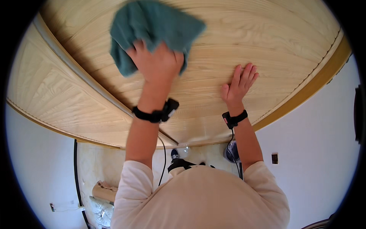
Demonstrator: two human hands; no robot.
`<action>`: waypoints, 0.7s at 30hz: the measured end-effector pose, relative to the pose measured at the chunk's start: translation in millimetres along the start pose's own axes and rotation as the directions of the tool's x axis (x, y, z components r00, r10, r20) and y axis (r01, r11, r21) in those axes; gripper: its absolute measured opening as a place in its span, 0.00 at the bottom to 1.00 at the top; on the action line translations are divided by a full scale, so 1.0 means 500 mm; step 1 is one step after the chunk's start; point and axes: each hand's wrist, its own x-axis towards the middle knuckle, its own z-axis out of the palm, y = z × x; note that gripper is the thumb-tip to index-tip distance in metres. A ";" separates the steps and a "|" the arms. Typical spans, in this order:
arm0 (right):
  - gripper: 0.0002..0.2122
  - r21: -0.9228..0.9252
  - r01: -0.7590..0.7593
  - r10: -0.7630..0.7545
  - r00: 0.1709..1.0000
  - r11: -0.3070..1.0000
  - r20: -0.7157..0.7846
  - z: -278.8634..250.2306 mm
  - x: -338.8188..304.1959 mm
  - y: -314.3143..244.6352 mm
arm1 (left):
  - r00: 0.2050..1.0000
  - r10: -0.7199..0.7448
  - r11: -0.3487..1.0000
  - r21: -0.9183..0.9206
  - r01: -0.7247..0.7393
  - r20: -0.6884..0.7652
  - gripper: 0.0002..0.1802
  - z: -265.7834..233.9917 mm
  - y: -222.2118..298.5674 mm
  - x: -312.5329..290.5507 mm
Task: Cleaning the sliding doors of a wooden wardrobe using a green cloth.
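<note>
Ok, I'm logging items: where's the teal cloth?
Head view, top, left of centre: the teal cloth is bunched at the left hand, over the wooden panel.

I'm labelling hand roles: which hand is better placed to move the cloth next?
Probably the left hand: it is on the green cloth, while the right hand rests palm down on the wooden panel, apart from the cloth.

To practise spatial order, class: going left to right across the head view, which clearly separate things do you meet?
Left wall → cloth → right hand → dark wall plate.
</note>
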 end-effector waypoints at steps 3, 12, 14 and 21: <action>0.33 -0.017 -0.009 0.009 1.000 1.000 0.007 -0.004 -0.001 0.004 | 1.000 0.004 0.999 -0.045 -0.004 -0.008 0.28 -0.018 0.030 0.115; 0.35 -0.003 -0.022 0.022 0.999 1.000 -0.026 0.008 -0.005 0.000 | 0.984 0.067 0.976 -0.217 -0.030 0.165 0.26 0.002 0.130 -0.101; 0.36 0.008 -0.017 0.017 1.000 1.000 -0.015 0.005 -0.003 0.000 | 0.950 0.158 0.967 -0.237 -0.093 0.271 0.30 0.006 0.135 -0.197; 0.32 -0.002 0.020 -0.020 0.999 1.000 0.032 -0.002 0.000 0.000 | 0.879 0.112 0.954 -0.298 0.035 0.463 0.19 0.001 0.136 -0.519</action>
